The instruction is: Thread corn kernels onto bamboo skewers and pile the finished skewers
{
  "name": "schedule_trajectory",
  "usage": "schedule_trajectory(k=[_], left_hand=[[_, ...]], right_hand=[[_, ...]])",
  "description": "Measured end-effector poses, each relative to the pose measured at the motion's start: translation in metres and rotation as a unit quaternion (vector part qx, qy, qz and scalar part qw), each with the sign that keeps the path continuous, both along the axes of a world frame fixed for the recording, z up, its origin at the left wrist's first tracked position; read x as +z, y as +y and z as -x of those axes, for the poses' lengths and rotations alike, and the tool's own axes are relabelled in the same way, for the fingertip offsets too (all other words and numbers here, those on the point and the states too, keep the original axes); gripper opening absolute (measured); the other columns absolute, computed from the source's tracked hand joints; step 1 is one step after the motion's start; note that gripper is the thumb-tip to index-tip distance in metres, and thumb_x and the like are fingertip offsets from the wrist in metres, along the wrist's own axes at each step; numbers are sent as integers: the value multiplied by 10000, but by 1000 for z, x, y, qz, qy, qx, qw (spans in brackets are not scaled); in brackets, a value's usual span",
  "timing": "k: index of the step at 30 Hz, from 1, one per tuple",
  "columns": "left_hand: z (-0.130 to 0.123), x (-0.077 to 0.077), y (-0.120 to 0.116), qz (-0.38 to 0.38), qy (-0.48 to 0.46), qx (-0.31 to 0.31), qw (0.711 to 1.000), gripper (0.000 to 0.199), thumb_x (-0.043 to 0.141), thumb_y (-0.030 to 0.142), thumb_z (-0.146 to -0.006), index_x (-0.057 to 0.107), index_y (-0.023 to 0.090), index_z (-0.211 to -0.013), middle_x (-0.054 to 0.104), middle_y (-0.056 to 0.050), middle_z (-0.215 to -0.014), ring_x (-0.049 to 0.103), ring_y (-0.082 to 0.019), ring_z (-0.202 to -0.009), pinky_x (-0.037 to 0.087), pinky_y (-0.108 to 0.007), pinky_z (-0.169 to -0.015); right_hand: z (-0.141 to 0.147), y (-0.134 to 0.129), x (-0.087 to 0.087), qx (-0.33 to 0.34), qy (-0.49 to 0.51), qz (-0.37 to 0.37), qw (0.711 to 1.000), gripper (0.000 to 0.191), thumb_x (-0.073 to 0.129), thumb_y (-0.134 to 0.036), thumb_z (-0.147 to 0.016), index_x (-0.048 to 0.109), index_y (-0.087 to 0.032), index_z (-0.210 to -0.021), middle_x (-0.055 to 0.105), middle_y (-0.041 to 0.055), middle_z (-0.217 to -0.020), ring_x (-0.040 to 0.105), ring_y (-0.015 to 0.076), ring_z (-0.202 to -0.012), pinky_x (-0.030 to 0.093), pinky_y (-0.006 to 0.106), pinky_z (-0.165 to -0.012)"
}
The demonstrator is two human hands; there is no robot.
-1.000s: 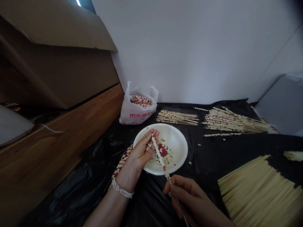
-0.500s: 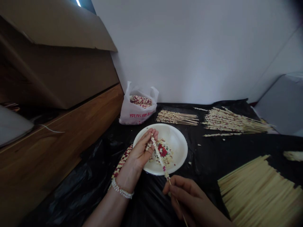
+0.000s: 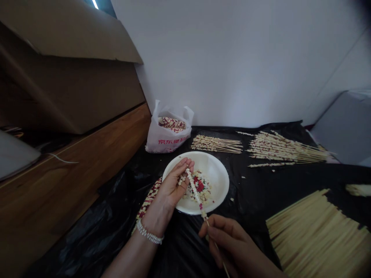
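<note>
A thin wooden skewer (image 3: 216,249) is pinched between the thumb and fingers of my right hand (image 3: 232,243). Pale corn kernels (image 3: 194,188), with a few dark red ones low down, are threaded along its upper part. My left hand (image 3: 173,181) is cupped, palm up, over the left side of a white bowl (image 3: 222,181), holding loose corn kernels (image 3: 181,180). The skewer's tip is at my left fingers. More loose kernels (image 3: 206,193) lie in the bowl around a red printed flower (image 3: 199,185). A red-and-cream corn cob (image 3: 149,200) lies partly behind my left forearm.
A plastic bag (image 3: 168,143) of corn cobs stands behind the bowl. Filled skewers lie in a small pile (image 3: 214,143) and a larger pile (image 3: 278,148). Bare skewers (image 3: 319,235) lie at right on black sheeting (image 3: 246,204). A cardboard box (image 3: 72,85) stands left.
Almost nothing differs. The skewer's tip sits very slightly farther right and lower against my left fingers; both hands keep their hold.
</note>
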State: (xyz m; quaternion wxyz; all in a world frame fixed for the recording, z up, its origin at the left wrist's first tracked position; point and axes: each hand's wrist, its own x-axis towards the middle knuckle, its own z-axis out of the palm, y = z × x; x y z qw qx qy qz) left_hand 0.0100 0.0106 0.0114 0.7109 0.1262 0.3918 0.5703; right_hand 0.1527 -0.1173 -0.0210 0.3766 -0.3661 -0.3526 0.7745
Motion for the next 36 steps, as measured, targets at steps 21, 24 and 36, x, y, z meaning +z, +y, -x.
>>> schedule_trajectory(k=[21, 24, 36], left_hand=[[-4, 5, -2, 42, -36, -34, 998, 236, 618, 53, -801, 647, 75, -1035, 728, -142, -961, 703, -214, -925, 575, -280, -813], [-5, 6, -5, 41, -26, -55, 997, 218, 634, 68, -797, 652, 75, -1014, 726, -152, -997, 698, -224, -946, 576, -288, -817], [1, -3, -4, -1, -14, -90, 996, 439, 517, -80, -753, 655, 118, -1120, 707, -136, -1116, 646, -225, -1074, 519, -273, -902]], right_hand=[[-1, 2, 6, -10, -70, -25, 997, 419, 604, -596, -760, 570, -180, -800, 458, -90, -415, 253, 51, -308, 123, 191, -318], [-2, 3, 5, -9, -71, -31, 997, 417, 602, -591, -771, 571, -177, -812, 462, -91, -415, 243, 46, -302, 127, 188, -312], [-6, 2, 6, -26, -55, -19, 998, 377, 615, -556, -795, 597, -181, -826, 489, -82, -427, 245, 43, -295, 122, 192, -310]])
